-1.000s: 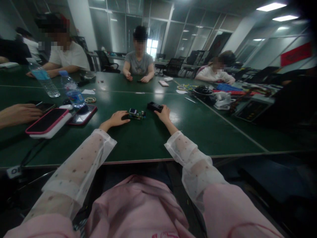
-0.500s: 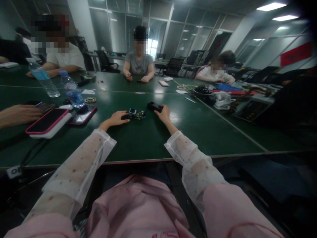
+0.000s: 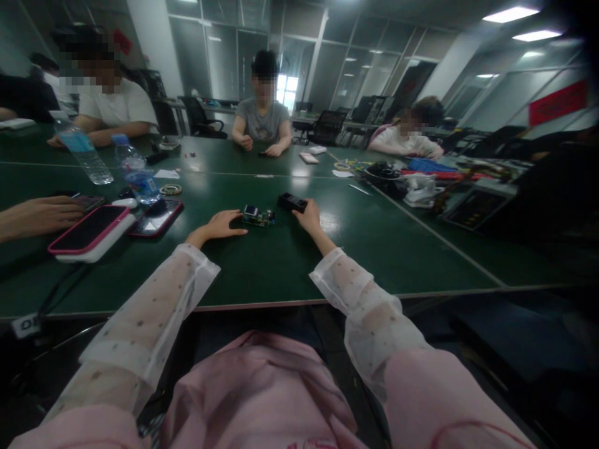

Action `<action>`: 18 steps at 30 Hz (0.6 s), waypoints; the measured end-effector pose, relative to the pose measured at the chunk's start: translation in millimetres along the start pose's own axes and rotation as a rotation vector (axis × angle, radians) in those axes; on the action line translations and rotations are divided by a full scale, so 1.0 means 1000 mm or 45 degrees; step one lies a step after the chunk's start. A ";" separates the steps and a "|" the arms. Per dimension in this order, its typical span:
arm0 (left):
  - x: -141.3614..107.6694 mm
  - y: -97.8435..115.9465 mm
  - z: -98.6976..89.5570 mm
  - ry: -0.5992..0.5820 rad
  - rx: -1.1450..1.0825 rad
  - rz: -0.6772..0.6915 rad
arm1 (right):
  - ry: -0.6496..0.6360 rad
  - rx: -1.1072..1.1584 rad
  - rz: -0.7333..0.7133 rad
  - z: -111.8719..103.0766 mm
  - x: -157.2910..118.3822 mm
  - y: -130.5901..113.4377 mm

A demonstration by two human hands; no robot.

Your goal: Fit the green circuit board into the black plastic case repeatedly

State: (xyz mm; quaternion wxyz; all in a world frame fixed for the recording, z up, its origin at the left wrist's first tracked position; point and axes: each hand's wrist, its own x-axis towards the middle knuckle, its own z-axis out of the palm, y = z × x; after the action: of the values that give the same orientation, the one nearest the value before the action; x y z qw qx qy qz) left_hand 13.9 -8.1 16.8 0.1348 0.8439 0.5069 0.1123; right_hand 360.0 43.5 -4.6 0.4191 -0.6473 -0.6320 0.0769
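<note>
My left hand (image 3: pixel 221 226) rests on the green table (image 3: pixel 262 268), its thumb and fingers apart at the left end of a small circuit board (image 3: pixel 259 216). The board lies flat and carries a little screen with a white frame. To its right, my right hand (image 3: pixel 309 216) has its fingers round the near right end of a black oblong device (image 3: pixel 291 201). That device lies at a slant on the table. A gap separates the board from the device.
Two phones (image 3: pixel 90 229) (image 3: pixel 156 217), bottles (image 3: pixel 140 178) (image 3: pixel 84 149) and a tape roll (image 3: pixel 170 189) stand or lie left, near another person's hand (image 3: pixel 40 216). A pen (image 3: pixel 360 189), cables and a metal-cased unit (image 3: pixel 480 204) are right. Several people sit around.
Both hands stay almost in place beside the board and the black device. The person at the far left has leaned slightly to the left.
</note>
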 end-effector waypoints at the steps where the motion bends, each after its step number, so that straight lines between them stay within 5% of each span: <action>1: -0.001 0.001 -0.001 0.000 0.001 0.004 | -0.002 0.036 0.003 -0.001 0.000 -0.002; 6: -0.002 0.004 -0.003 -0.005 0.006 -0.007 | -0.019 0.339 -0.105 -0.004 -0.003 -0.024; 11: -0.003 0.005 -0.003 0.008 -0.008 0.001 | -0.262 0.697 -0.277 -0.003 -0.019 -0.052; 18: 0.000 0.000 0.001 0.030 -0.002 0.023 | -0.451 0.706 -0.407 0.000 -0.031 -0.062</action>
State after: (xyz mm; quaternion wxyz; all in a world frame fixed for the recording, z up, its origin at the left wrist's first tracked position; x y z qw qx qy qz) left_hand 14.0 -7.9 15.4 0.1282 0.8470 0.5008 0.1239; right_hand 307.6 7.3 21.5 0.4694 -0.3788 -0.7431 0.2898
